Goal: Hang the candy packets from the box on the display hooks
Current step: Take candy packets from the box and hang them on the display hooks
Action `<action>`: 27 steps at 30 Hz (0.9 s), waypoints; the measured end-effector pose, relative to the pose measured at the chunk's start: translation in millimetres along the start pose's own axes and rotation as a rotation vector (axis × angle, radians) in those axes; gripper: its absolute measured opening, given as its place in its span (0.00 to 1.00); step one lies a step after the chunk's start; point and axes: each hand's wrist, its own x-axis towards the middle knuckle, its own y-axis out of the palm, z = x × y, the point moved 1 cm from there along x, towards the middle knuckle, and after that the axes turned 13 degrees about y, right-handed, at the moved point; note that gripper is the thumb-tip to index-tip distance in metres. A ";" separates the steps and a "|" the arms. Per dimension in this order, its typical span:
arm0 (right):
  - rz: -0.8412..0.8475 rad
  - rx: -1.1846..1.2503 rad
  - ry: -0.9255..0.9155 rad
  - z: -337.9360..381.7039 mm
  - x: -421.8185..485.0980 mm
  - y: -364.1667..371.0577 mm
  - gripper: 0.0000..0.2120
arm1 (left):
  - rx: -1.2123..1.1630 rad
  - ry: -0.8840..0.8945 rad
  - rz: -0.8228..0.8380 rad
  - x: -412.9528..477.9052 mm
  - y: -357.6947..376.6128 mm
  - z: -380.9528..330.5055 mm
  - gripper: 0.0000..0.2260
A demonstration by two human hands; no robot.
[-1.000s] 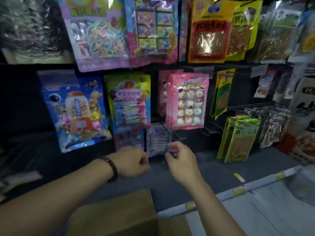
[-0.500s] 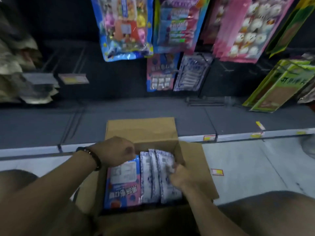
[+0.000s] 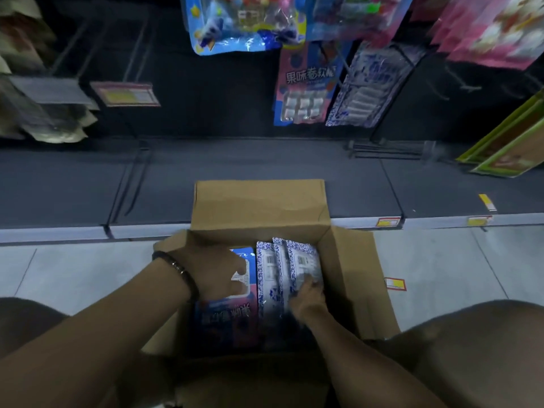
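Crouched over an open cardboard box [image 3: 259,207] on the tiled floor [image 3: 73,269], between the knees [image 3: 485,334]. Touching the pink-and-blue packet [image 3: 226,316] in the box's left half with the left hand [image 3: 213,267], loosely bent at the fingers and gripping nothing; a dark wristband [image 3: 176,267] at that wrist. Pinching the rightmost of three blue-and-white packets [image 3: 269,269] with the right hand [image 3: 307,297], curled down over its upper part, blurred at the fingertips. Side by side in the box's right half, those three, just beside the pink-and-blue packet. On the floor right of the box, a red-and-yellow tag [image 3: 394,283]. Beyond the box's raised far flap, a low dark shelf [image 3: 88,184] with yellow price labels [image 3: 388,222] along its front edge. Higher up, above the shelf: a hanging pink packet [image 3: 304,83] just beside a hanging blue-patterned packet [image 3: 371,89], and green packets [image 3: 512,148] off to the right. Against a second ago: down from the display and into the box with both hands. Against half a second ago: a little further onto the pink-and-blue packet with the left hand, much the same place with the right
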 end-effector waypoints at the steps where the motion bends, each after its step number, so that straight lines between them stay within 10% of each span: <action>1: -0.005 -0.025 -0.001 0.2 4.5 2.7 0.45 | 0.009 -0.010 0.009 1.7 -0.3 1.0 0.23; 16: -0.325 -0.311 -0.017 -12.9 -6.2 -18.6 0.19 | 0.041 -0.004 0.060 6.7 -8.4 -8.3 0.22; 27: -0.215 0.095 -0.271 3.1 -90.3 -112.0 0.13 | -0.016 -0.010 -0.052 -6.2 -12.8 4.3 0.20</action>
